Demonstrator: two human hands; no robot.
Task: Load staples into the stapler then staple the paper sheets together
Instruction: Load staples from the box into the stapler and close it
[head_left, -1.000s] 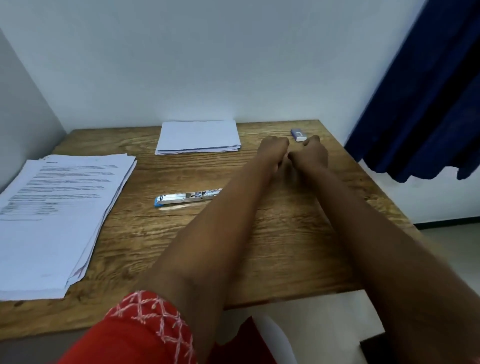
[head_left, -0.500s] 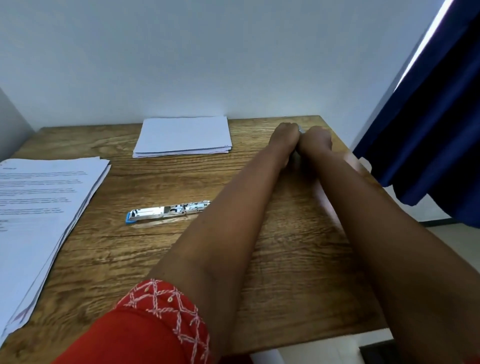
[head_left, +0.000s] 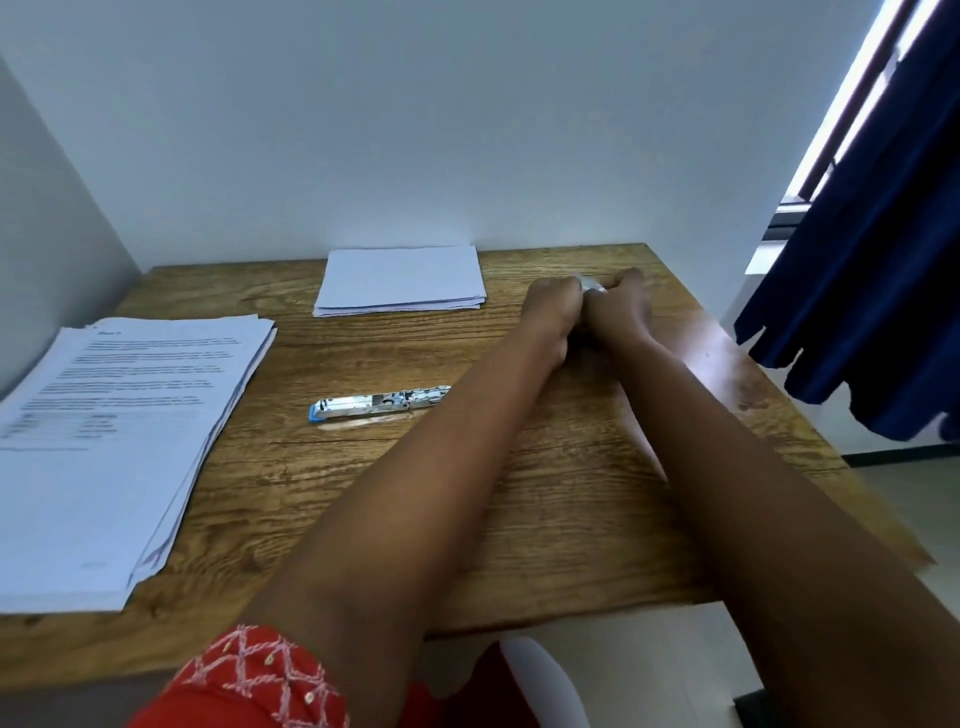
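STEP: staple loading – both hands, left hand (head_left: 553, 306) and right hand (head_left: 621, 306), grip staple box (head_left: 592, 285) | NEXT: extract strip – insert into open stapler (head_left: 379, 404)

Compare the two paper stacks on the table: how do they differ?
The printed stack lies at the table's left edge and shows lines of text on its top sheet; the blank stack lies at the back by the wall and shows no print. The printed stack looks larger and thicker, with its sheets fanned unevenly; the blank stack looks smaller, thinner and more squared up. Both are white, lie flat on the wooden table, and neither hand touches them.
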